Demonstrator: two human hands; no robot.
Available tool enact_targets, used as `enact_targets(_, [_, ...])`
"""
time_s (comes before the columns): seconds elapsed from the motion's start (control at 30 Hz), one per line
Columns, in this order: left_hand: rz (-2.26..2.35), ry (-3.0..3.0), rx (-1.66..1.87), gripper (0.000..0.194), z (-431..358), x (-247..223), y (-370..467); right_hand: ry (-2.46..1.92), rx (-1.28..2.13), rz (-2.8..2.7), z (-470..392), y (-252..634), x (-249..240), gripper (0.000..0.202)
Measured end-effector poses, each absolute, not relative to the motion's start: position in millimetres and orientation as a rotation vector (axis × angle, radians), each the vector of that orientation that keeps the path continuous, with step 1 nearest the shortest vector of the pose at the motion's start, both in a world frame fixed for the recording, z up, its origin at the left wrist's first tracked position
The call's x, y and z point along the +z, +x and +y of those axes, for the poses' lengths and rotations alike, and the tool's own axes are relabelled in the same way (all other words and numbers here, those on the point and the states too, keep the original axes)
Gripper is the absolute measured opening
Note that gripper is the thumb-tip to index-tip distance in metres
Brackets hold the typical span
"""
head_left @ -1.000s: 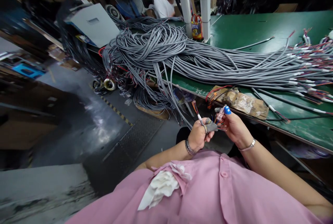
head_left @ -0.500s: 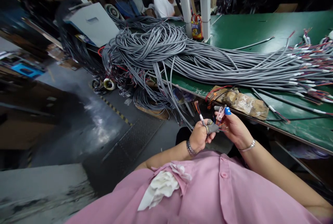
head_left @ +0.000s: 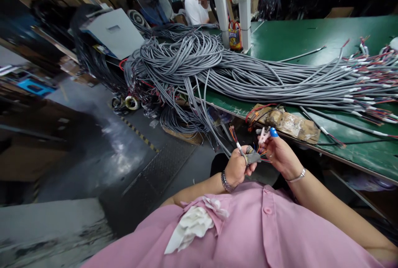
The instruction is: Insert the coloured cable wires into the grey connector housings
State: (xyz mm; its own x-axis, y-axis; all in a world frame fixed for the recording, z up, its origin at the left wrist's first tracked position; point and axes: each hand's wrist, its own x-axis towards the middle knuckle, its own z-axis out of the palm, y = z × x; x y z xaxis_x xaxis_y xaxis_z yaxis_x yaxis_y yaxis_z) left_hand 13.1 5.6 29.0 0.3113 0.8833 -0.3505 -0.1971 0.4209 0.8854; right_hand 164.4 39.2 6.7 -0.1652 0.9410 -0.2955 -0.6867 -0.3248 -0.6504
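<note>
In front of my chest, my left hand [head_left: 238,167] is closed around a grey cable [head_left: 253,158]. Thin coloured wires [head_left: 264,158] fan out from the cable's end toward my other hand. A second stripped end with a white sleeve [head_left: 239,146] and reddish-brown wires sticks up above my left thumb. My right hand [head_left: 280,154] pinches a small pale pink clip-like tool [head_left: 263,135] between thumb and fingers, and a blue cover [head_left: 273,132] sits on one of its fingertips. The tool is just above the fanned wires; whether it touches one I cannot tell.
A thick bundle of grey cables [head_left: 242,75] lies along the green table [head_left: 289,35], stripped ends at the right. A taped wooden block [head_left: 289,125] sits on the near edge. Across the table is a person in white [head_left: 195,8]. A grey box [head_left: 116,31] stands at left.
The pink tool has turned and its jaws look spread wider. My left hand has shifted slightly left and down with the cable. The view has tilted a little.
</note>
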Motion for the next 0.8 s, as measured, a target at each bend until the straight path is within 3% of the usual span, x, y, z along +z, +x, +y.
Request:
enact_targets(0.27, [1.008,0.88,0.898,0.03,3.6,26.1,9.2,-0.857,1.724,-0.524,38.9,165.5,8.0,0.03])
enact_targets(0.5, [0.995,0.886,0.942,0.03,10.3,27.9,12.3,-1.105,1.177,-0.83,38.2,163.0,1.3,0.034])
enact_targets(0.7, [0.999,0.935,0.924,0.031,14.7,27.5,18.5,-0.926,1.611,-0.671,46.3,164.0,2.6,0.047])
enact_targets(0.8, [1.008,0.934,0.912,0.031,15.5,26.0,21.3,-0.912,1.618,-0.56,48.7,162.2,8.5,0.044])
